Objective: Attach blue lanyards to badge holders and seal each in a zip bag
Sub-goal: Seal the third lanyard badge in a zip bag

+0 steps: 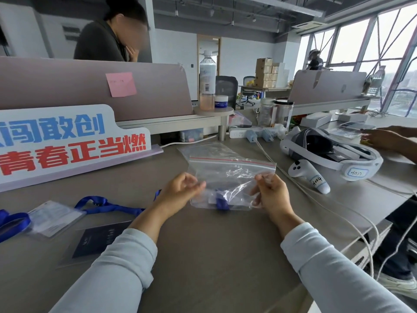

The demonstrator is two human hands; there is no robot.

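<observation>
1. Pinching the left edge of the zip bag (230, 175) between thumb and fingertips, the left hand (180, 190) has its other fingers loosely curled.
2. The right hand (272, 193) grips the bag's right edge, with its fingers curled round behind the plastic and showing through it.
3. The bag spans the gap between the two grips. Its red-lined zip strip lies on the far side, beyond both hands. It is unclear whether the lower edge touches the table (214, 256).
4. Low inside the bag, between the hands, sits a bunched blue lanyard (221, 201). Something pale lies beside it toward the left-hand grip, but it is too unclear to say whether it is a badge holder.
5. Left of the left-hand grip, a second blue lanyard (108, 207) lies on the table and runs to a clear badge holder (54, 218). Nearer the person lies a dark card in a clear sleeve (99, 240).
6. Right of the right-hand grip, and apart from the bag, lie a white controller (309, 175) and a white headset (331, 152). Another person's hand (381, 138) rests beyond the headset.
7. Far to the left, beyond the grips, stands a sign (67, 143) with blue and red characters.
</observation>
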